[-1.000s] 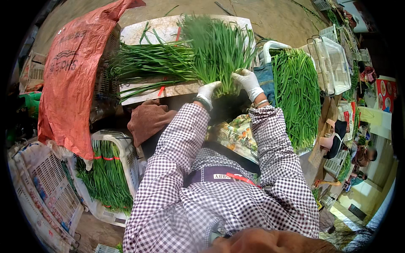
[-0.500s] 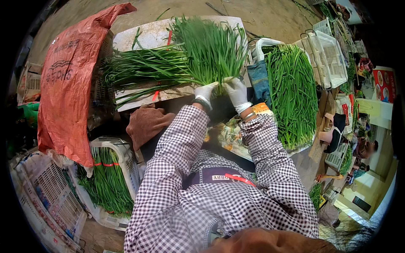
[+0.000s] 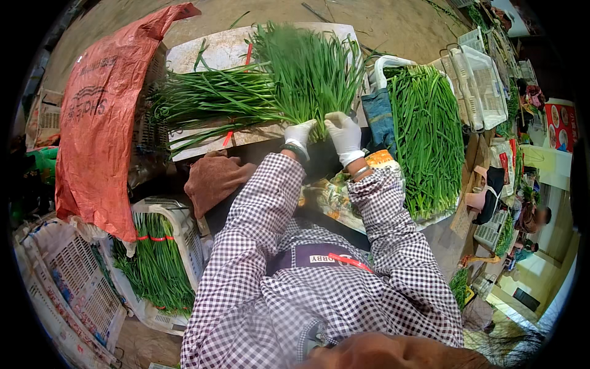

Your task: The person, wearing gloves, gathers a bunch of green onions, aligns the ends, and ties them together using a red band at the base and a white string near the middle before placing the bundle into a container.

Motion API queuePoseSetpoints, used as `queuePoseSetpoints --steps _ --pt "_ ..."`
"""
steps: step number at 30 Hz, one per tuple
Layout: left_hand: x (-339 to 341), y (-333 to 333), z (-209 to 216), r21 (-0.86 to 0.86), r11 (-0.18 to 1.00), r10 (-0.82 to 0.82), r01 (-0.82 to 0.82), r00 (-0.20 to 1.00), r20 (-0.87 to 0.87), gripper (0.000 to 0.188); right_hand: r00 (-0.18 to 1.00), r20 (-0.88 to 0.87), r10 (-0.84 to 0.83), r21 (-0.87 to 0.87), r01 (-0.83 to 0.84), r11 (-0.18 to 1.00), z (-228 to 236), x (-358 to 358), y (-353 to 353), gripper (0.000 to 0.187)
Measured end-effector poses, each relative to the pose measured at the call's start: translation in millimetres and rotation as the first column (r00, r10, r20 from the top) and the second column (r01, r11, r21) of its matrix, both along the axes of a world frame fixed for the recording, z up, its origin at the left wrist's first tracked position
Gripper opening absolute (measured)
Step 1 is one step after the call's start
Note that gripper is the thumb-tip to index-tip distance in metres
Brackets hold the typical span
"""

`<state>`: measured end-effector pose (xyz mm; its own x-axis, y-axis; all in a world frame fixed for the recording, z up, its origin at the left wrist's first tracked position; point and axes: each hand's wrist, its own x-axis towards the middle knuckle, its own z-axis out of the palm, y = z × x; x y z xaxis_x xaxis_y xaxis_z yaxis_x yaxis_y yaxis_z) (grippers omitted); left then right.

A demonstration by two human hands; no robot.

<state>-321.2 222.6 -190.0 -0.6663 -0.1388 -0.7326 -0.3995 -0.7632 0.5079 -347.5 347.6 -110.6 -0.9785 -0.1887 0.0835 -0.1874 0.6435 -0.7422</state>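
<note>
A fanned bunch of garlic chives (image 3: 307,71) stands spread away from me on a white board (image 3: 190,52), stalk ends toward my body. My left hand (image 3: 299,134), in a white glove, is closed around the stalk ends at the lower left of the bunch. Against the lower right edge of the bunch, my gloved right hand (image 3: 344,134) has its fingertips pinched together on the stalks; how many it grips is hidden. To the left, more chives (image 3: 215,95) lie sideways on the board, their stalk ends reaching under the upright bunch.
A white crate (image 3: 387,61) packed with chives (image 3: 424,135) stands at right, a blue cloth (image 3: 378,117) over its edge. An orange-red sack (image 3: 98,123) drapes over crates at left. Below it, another crate (image 3: 184,237) holds bundled chives (image 3: 153,264). A brown cloth (image 3: 215,178) lies near my left forearm.
My right hand has shifted very slightly, its fingers more curled at the edge of the bunch. The left hand keeps its hold on the chives.
</note>
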Motion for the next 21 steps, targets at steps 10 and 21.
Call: queuePoseSetpoints --steps 10,21 --pt "3 -11 -6 0.208 0.973 -0.087 0.102 0.993 -0.079 0.016 0.987 0.071 -0.147 0.132 0.137 0.982 7 -7 -31 0.016" --pt "3 -11 12 0.013 0.991 -0.133 0.133 0.991 -0.035 0.011 0.979 0.054 -0.198 0.154 0.188 0.97 12 13 -10 0.016"
